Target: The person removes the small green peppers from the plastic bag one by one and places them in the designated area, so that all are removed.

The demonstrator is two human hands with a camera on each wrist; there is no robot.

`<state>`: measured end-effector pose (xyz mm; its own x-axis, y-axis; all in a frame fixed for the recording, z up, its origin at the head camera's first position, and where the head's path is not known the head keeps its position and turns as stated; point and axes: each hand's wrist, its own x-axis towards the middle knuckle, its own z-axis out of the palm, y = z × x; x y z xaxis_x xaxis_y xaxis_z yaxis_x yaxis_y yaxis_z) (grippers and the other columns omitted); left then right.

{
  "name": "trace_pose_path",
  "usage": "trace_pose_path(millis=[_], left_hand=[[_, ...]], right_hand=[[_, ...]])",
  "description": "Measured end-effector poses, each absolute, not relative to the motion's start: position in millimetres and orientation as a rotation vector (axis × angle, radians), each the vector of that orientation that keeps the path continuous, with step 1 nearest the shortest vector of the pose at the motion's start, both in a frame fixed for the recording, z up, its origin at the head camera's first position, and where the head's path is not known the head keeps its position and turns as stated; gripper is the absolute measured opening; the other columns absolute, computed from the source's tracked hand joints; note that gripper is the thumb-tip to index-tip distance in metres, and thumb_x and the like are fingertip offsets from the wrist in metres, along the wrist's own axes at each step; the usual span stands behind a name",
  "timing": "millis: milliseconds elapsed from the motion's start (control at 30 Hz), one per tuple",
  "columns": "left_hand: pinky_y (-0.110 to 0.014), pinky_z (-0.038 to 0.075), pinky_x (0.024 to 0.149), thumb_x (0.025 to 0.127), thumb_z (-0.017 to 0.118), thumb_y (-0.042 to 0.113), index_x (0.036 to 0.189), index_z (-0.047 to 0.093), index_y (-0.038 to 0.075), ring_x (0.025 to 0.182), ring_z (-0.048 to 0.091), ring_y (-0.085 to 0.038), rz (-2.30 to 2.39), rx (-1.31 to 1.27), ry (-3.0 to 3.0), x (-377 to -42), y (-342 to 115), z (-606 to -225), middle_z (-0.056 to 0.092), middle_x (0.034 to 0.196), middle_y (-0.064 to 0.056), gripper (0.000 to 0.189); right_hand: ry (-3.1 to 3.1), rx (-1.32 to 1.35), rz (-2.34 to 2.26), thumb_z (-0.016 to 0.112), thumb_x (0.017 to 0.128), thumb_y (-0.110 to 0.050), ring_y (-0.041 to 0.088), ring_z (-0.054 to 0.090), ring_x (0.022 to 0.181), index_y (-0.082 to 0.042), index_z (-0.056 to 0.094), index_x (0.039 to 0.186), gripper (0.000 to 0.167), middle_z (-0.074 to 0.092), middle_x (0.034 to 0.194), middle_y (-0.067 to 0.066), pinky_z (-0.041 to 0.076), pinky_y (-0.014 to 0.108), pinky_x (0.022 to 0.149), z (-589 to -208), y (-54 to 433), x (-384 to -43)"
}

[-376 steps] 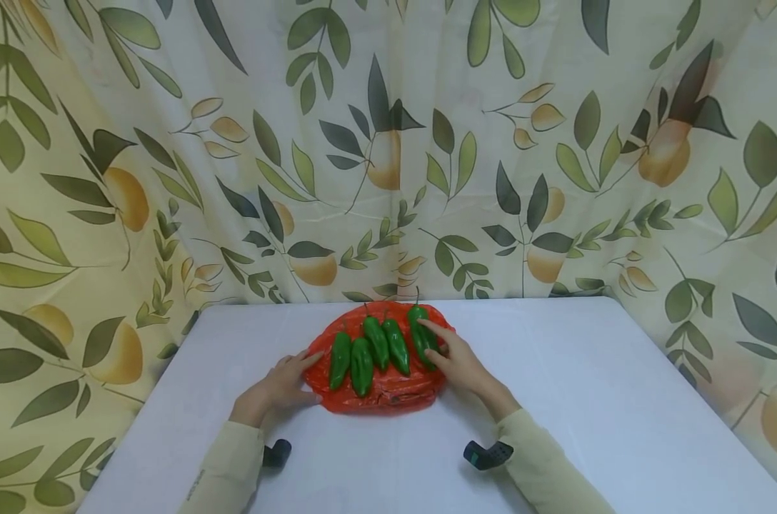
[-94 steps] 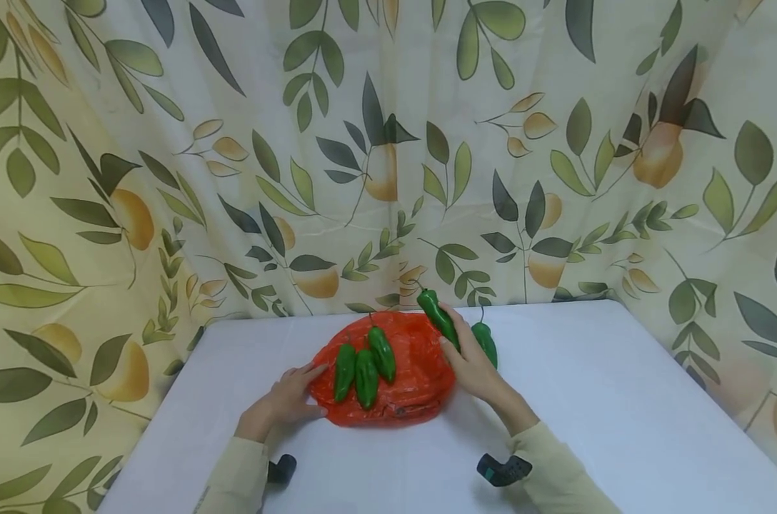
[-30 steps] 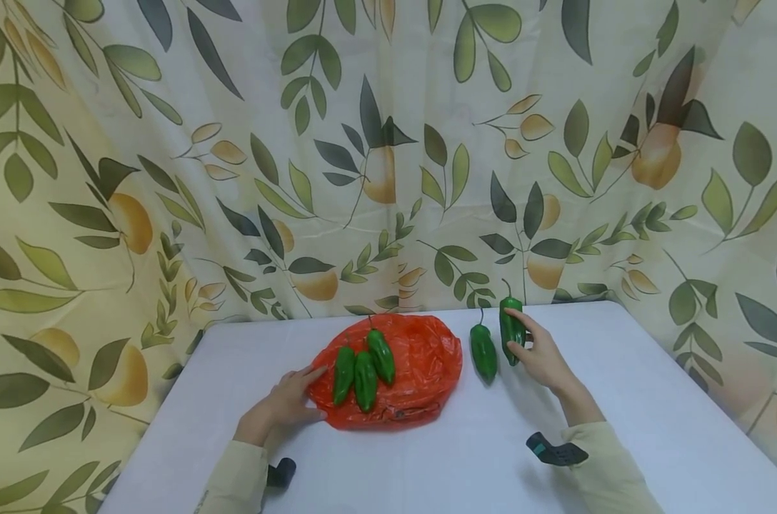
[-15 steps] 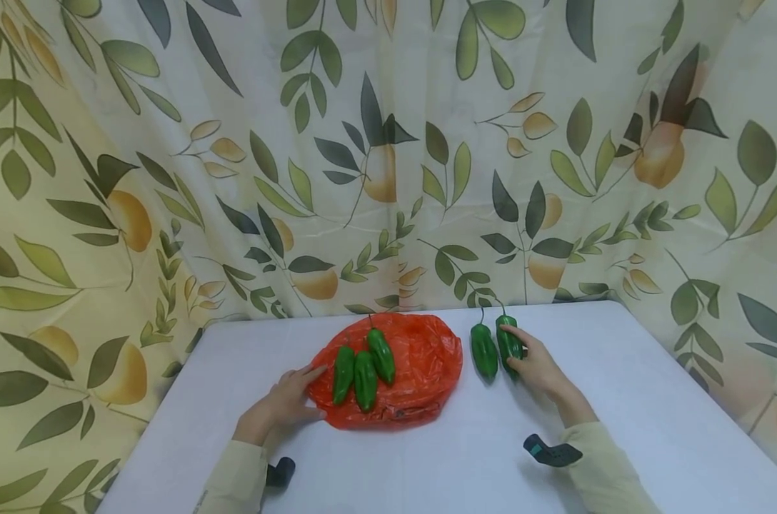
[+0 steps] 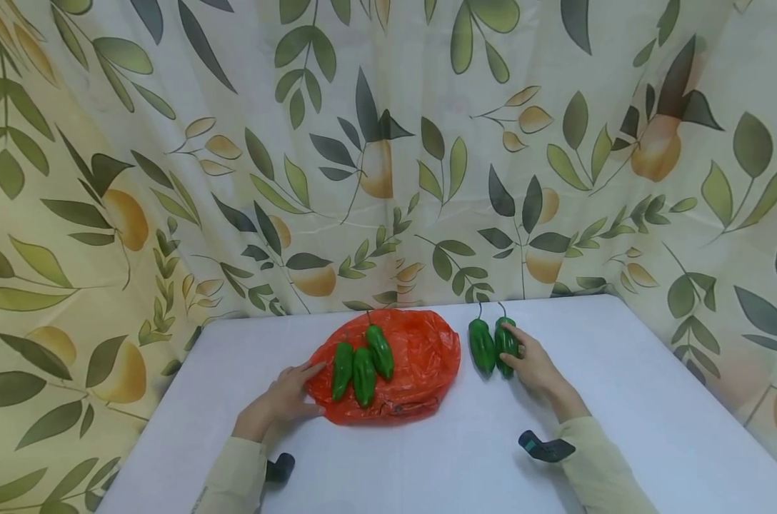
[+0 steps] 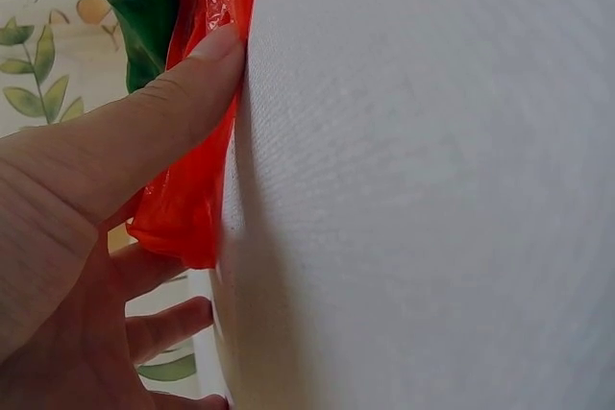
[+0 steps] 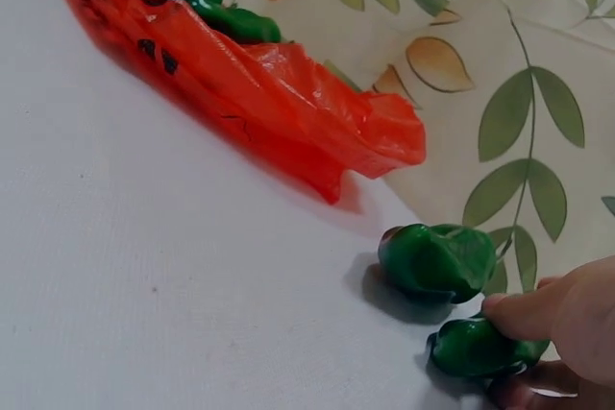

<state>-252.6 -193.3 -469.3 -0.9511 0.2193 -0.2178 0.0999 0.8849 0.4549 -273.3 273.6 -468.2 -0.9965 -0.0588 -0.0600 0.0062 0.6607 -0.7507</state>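
Seemingly to steady the red bag, the left hand touches its left edge, left of centre in the head view, with thumb and fingers spread wide. Right of centre, the right hand is narrowed, pinching a held pepper by its sides, a grip that leaves the stem free and likely suits setting it parallel to the second pepper, just to its left. Whether those two touch, I cannot tell. The second pepper lies on the white table, apart from the bag's right edge.

Mid-frame, the bag serves more as a mat than a container: a left pepper, a middle pepper and an upper pepper rest on top, toward its left half. Whether anything is inside does not show.
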Motion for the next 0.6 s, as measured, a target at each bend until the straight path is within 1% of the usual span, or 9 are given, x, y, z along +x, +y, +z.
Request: trace_pose_path(millis=[100, 367, 467, 600], left_hand=[[-0.066, 0.05, 0.101, 0.079, 0.087, 0.032, 0.155, 0.043, 0.026, 0.145, 0.036, -0.04, 0.656, 0.242, 2.792, -252.2, -193.6, -470.4, 0.04, 0.161, -0.011, 0.088], [-0.065, 0.05, 0.102, 0.08, 0.086, 0.033, 0.155, 0.043, 0.026, 0.145, 0.036, -0.039, 0.668, 0.238, 2.787, -251.5, -194.1, -472.9, 0.039, 0.161, -0.011, 0.087], [-0.066, 0.049, 0.103, 0.08, 0.086, 0.033, 0.155, 0.043, 0.025, 0.145, 0.036, -0.039, 0.661, 0.256, 2.793, -252.4, -194.5, -473.3, 0.04, 0.161, -0.011, 0.087], [-0.065, 0.049, 0.104, 0.08, 0.086, 0.033, 0.155, 0.042, 0.025, 0.145, 0.037, -0.038, 0.649, 0.264, 2.799, -253.8, -193.9, -472.1, 0.041, 0.16, -0.01, 0.087]], right_hand=[[2.796, -0.062, -1.264, 0.053, 0.101, -0.003, 0.064, 0.025, 0.142, -0.002, 0.02, 0.159, 0.067, 0.017, 0.158, 0.041, 0.031, 0.07, 0.113, -469.0, 274.7, -274.3], [2.77, -0.07, -1.218, 0.046, 0.102, -0.004, 0.061, 0.019, 0.146, -0.003, 0.02, 0.16, 0.063, 0.015, 0.16, 0.04, 0.023, 0.072, 0.117, -470.3, 275.1, -275.6], [2.759, -0.056, -1.215, 0.045, 0.103, -0.005, 0.061, 0.018, 0.146, -0.004, 0.019, 0.16, 0.063, 0.015, 0.16, 0.04, 0.022, 0.073, 0.116, -470.4, 275.0, -275.6], [2.768, -0.058, -1.21, 0.046, 0.103, -0.007, 0.062, 0.018, 0.146, -0.005, 0.02, 0.16, 0.063, 0.015, 0.16, 0.04, 0.023, 0.073, 0.116, -471.3, 276.2, -276.0]])
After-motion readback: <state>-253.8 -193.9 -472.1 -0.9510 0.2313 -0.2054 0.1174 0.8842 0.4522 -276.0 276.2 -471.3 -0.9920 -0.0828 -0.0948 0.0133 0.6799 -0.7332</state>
